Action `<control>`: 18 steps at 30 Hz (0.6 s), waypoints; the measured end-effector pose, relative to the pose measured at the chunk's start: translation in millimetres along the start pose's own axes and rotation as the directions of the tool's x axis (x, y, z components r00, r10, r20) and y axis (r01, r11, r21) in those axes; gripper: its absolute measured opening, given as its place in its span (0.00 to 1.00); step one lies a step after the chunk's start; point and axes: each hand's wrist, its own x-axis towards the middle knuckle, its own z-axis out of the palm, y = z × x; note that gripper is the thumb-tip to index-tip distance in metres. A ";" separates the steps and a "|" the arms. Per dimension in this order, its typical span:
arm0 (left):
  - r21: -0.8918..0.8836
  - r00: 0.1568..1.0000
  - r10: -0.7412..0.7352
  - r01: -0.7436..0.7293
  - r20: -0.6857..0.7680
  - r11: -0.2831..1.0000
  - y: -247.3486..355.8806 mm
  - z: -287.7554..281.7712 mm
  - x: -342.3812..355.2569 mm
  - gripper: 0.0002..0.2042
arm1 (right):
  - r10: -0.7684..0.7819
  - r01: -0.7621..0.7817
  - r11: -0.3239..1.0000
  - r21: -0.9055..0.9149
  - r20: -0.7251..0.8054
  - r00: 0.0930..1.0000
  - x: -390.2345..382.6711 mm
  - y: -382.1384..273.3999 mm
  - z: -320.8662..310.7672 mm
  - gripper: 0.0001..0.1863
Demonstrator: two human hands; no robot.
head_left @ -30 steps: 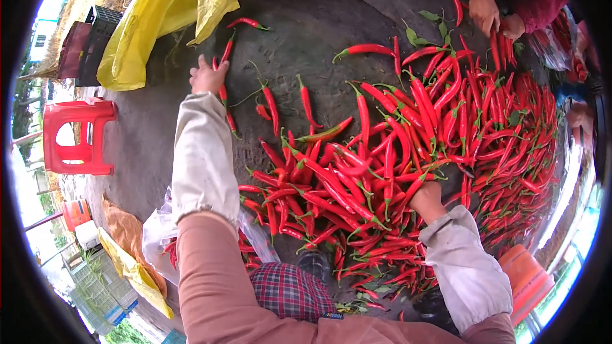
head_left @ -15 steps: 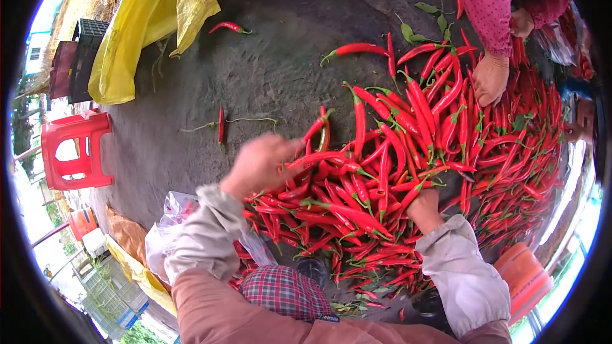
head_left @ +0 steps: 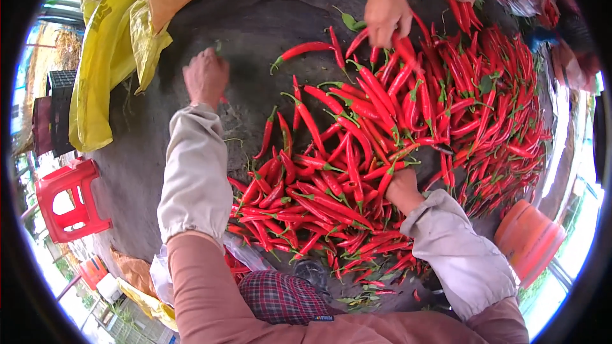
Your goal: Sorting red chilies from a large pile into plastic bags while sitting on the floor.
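Dark ground (head_left: 248,32) is being partly covered by heaped red chili peppers (head_left: 354,165). Left of the heap, the left hand (head_left: 205,78) is being held half-curled; within the heap, the right hand (head_left: 405,190) is being hidden, openness unclear. Neither grip can be told.

The left arm (head_left: 197,242) reaches far forward from the lower edge, nearly straight, ending in the left hand (head_left: 206,78) at the upper left. Its back faces up and the fingers bend forward and down; their tips are too blurred and covered to show whether they grip. The right arm (head_left: 475,280) slants up and inward from the lower right, reaching less far. The right hand (head_left: 403,188) points forward and leftward, its wrist bare, its fingers mostly hidden, so their closure cannot be told.
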 end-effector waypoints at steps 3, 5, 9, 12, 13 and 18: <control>-0.500 0.997 0.078 -0.058 0.019 0.864 64.5 -9.3 -8.5 0.11 | -0.060 0.059 0.998 -0.021 -0.047 0.997 -3.8 7.8 12.9 0.07; -0.483 0.988 0.151 -0.144 -0.025 0.864 89.8 -16.4 -18.6 0.11 | -0.078 0.078 0.997 -0.006 -0.027 0.997 -0.6 2.2 19.8 0.07; -0.415 0.905 0.424 -0.376 0.026 0.828 110.7 -29.4 -34.8 0.12 | -0.130 0.130 0.991 0.003 -0.055 0.990 -6.3 8.6 17.3 0.06; -0.482 0.845 0.506 -0.374 0.176 0.792 99.9 -40.7 -77.1 0.13 | -0.123 0.123 0.992 0.004 -0.036 0.992 1.9 3.1 11.5 0.05; -0.524 0.783 0.604 -0.457 0.147 0.719 100.4 -51.3 -95.0 0.14 | -0.089 0.089 0.996 -0.015 0.016 0.996 -0.3 6.3 11.5 0.05; -0.511 0.786 0.572 -0.401 0.234 0.760 78.5 -126.1 -186.4 0.14 | -0.110 0.110 0.994 -0.011 0.031 0.993 2.8 11.8 10.9 0.05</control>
